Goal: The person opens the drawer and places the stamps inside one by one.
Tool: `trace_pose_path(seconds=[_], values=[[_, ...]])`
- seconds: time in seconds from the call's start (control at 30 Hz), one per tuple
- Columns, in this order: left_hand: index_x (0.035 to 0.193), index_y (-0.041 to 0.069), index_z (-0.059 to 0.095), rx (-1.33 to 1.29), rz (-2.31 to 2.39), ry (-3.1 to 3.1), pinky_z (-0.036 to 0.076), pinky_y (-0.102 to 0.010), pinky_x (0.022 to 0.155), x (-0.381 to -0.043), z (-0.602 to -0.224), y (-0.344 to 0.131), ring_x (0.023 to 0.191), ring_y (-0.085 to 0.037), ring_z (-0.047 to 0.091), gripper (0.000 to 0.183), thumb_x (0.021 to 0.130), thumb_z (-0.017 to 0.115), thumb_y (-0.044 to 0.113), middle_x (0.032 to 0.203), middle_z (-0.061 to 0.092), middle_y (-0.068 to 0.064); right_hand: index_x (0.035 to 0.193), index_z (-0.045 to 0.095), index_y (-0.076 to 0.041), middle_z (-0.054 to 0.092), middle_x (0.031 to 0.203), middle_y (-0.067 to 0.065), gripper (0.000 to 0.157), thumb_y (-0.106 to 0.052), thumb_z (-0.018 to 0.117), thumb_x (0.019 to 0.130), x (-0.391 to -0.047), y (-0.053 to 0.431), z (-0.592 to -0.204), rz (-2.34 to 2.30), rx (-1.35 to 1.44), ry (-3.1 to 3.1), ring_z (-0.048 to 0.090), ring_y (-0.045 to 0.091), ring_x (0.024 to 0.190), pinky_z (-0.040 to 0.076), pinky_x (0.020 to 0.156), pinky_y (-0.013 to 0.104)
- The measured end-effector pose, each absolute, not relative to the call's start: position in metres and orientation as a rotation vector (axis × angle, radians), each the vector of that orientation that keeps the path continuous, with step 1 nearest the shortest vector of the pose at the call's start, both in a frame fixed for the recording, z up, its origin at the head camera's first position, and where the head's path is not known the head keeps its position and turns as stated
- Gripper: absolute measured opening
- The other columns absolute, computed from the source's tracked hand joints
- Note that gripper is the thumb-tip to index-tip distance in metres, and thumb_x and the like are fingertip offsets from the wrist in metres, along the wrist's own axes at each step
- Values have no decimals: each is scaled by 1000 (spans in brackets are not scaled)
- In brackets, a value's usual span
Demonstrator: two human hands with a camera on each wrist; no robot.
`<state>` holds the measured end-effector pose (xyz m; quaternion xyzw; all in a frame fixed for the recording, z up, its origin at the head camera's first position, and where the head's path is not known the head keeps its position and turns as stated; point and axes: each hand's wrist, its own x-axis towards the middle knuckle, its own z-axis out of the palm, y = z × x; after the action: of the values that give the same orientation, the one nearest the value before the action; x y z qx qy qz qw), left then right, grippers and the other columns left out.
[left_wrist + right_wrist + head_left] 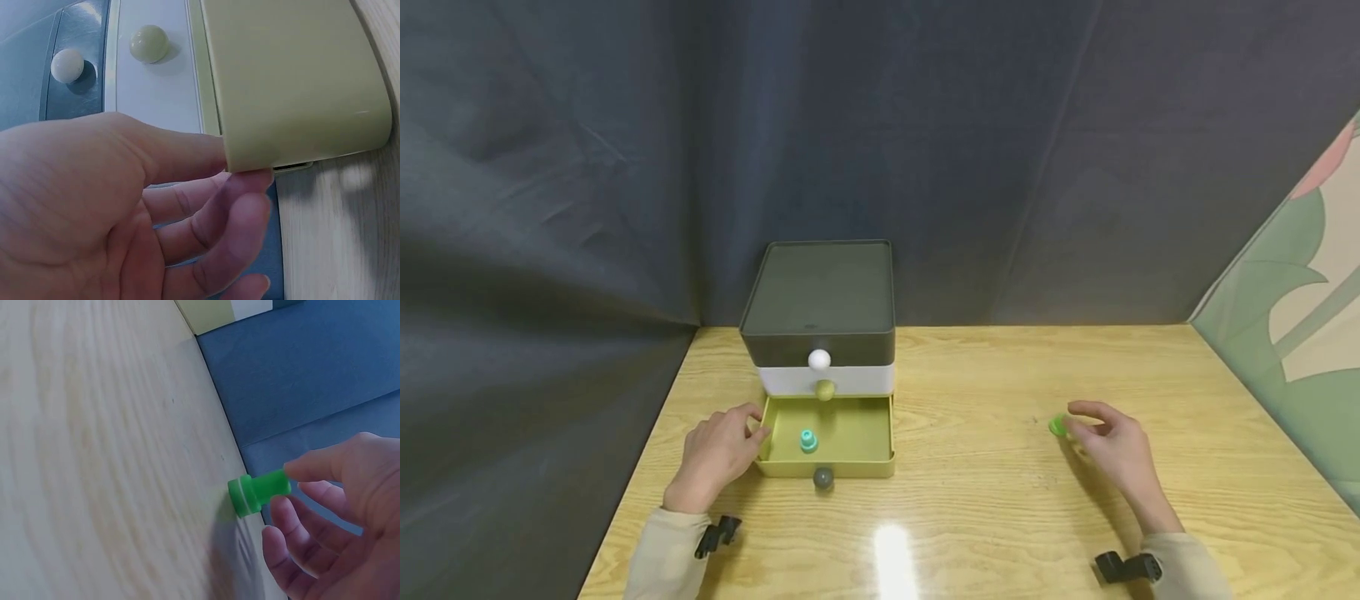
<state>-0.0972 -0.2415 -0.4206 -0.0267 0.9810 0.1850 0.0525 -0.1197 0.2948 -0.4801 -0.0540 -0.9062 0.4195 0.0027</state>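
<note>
A small set of drawers (817, 287) stands on the table, its bottom olive drawer (857, 468) pulled out. My left hand (718, 454) pinches the left side wall of that drawer; the left wrist view shows the thumb on one side and fingertips on the other. Inside the drawer sits a teal stamp-shaped piece (808, 441). Off to the right, my right hand (1116, 450) pinches the narrow end of a small green stamp-shaped piece (259, 491) between thumb and fingers. Its wide round end points away from the palm; whether it touches the table is unclear.
The wooden table (970, 500) stretches between the hands. A dark curtain (925, 150) hangs behind and to the left. Patterned fabric (1315, 333) borders the right edge. The drawer fronts carry a white knob (819, 359), an olive knob (825, 390) and a dark grey knob (823, 477).
</note>
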Motion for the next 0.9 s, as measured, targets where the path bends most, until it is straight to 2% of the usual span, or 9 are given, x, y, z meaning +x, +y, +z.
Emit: trace_pose_path(seconds=[0.2,0.5,0.9], values=[[130,11,71,-53,550,2958,42,-35,58,-98,-417,-242,67,-19,59,31,103,68,26,92,76,-4,138,67,-2,76,121,26,48,-36,70,104,-120,296,-482,1282,-150,-2835,70,0,80,55,65,25],[130,9,72,-37,544,2957,43,-35,59,-96,-418,-244,69,-19,60,32,102,69,24,94,76,-6,135,69,-1,72,130,28,45,-33,71,103,-119,294,-483,1313,-140,-2829,71,-1,80,56,65,25],[134,9,70,-48,547,2942,44,-36,60,-96,-419,-245,69,-18,61,34,103,68,24,96,77,-6,134,69,-1,76,119,27,47,-35,72,102,-121,294,-487,1309,-145,-2831,72,3,79,57,64,26]])
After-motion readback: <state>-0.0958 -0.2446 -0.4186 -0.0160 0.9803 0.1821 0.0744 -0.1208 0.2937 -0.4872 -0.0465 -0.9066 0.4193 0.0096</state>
